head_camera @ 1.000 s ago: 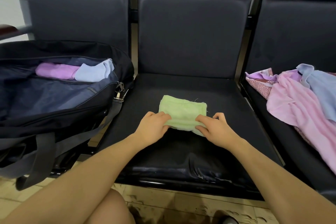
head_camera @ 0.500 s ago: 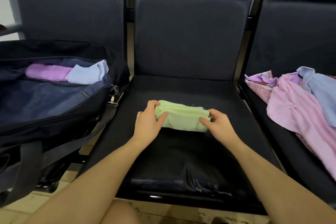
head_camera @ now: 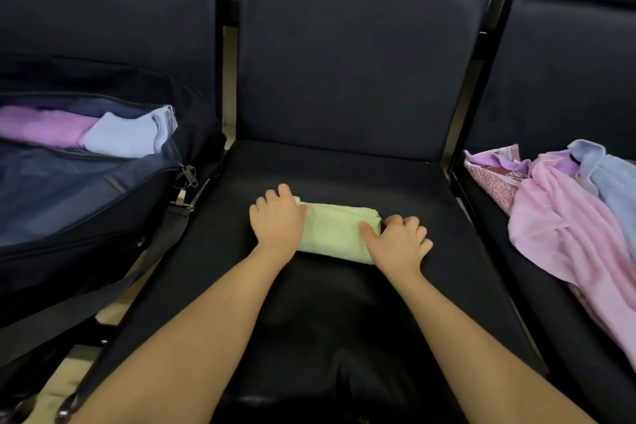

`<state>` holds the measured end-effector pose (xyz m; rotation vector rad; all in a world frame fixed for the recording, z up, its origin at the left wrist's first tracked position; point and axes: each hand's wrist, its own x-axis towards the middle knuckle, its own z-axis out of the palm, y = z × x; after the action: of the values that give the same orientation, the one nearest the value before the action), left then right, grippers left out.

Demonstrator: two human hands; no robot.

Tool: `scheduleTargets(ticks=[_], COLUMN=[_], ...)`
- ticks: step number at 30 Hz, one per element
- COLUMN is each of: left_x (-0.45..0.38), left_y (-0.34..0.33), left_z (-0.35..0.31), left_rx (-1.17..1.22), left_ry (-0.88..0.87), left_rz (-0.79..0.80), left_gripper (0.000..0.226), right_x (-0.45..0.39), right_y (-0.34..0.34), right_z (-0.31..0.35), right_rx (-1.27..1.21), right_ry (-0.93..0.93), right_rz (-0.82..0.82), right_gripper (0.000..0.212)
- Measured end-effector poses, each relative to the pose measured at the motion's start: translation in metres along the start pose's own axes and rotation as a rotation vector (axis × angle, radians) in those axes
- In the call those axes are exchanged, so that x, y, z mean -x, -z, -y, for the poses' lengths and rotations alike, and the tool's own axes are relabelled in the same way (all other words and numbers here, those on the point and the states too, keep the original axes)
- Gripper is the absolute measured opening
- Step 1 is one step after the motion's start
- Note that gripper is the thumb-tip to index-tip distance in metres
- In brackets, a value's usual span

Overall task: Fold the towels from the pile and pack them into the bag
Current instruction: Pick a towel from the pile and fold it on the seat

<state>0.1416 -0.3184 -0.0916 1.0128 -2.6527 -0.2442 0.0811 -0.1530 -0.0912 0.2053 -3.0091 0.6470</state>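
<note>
- Your left hand (head_camera: 277,222) lies over the 9 o'clock end of the green towel (head_camera: 335,232), palm down, fingers curled over its far edge and thumb along the top: it grips that end.
- Your right hand (head_camera: 401,239) sits at the towel's 3 o'clock end, thumb pressed flat on the cloth and the fingers bent down round the end, so it too holds the towel.
- The green towel is folded into a narrow strip, lying flat in the middle of the middle seat (head_camera: 344,320) of the bench, its long side running 9 to 3 o'clock.
- At 9 o'clock the dark bag (head_camera: 86,217) rests on the neighbouring seat, unzipped. Inside it, a folded purple towel (head_camera: 44,127) lies just beside a folded pale blue towel (head_camera: 127,136), the two touching.
- At 3 o'clock the pile (head_camera: 564,217) is spread on the right-hand seat, well apart from your hands: a pink cloth on top, a pale blue one across its far side, a patterned piece at its near-left edge.
</note>
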Motion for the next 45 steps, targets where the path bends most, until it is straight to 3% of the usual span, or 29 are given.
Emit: scheduleTargets(ticks=[5, 11, 16, 20, 24, 29, 32, 37, 45], left_x=[0.008, 0.024, 0.037, 0.046, 0.038, 0.025, 0.015, -0.011, -0.074], left_y=[0.002, 0.005, 0.006, 0.014, 0.044, 0.098, 0.130, 0.160, 0.169], left_z=[0.003, 0.010, 0.018, 0.029, 0.049, 0.085, 0.113, 0.172, 0.275], left_rx=[-0.192, -0.282, -0.254, -0.245, -0.317, -0.362, -0.380, -0.461, -0.168], left_ry=[-0.086, -0.065, -0.115, -0.107, -0.145, -0.184, -0.183, -0.098, -0.049], left_rz=[0.014, 0.033, -0.022, -0.289, -0.534, -0.686, -0.745, -0.713, -0.615], left_gripper=[0.037, 0.043, 0.033, 0.030, 0.028, 0.028, 0.026, 0.024, 0.034], right_x=[0.007, 0.019, 0.033, 0.045, 0.060, 0.085, 0.096, 0.102, 0.084], right_y=[-0.001, -0.007, -0.005, 0.009, 0.028, 0.048, 0.054, 0.050, 0.003], right_z=[0.001, 0.010, 0.014, 0.022, 0.046, 0.093, 0.130, 0.201, 0.310], right_rx=[0.074, 0.107, 0.025, -0.127, -0.373, -0.644, -0.655, -0.496, -0.318], right_ry=[0.028, 0.022, 0.058, 0.131, 0.195, 0.242, 0.324, 0.473, 0.626], right_rz=[0.000, 0.072, 0.057, 0.014, -0.009, -0.004, -0.049, -0.130, -0.112], right_gripper=[0.065, 0.061, 0.057, 0.049, 0.026, 0.024, 0.024, 0.025, 0.036])
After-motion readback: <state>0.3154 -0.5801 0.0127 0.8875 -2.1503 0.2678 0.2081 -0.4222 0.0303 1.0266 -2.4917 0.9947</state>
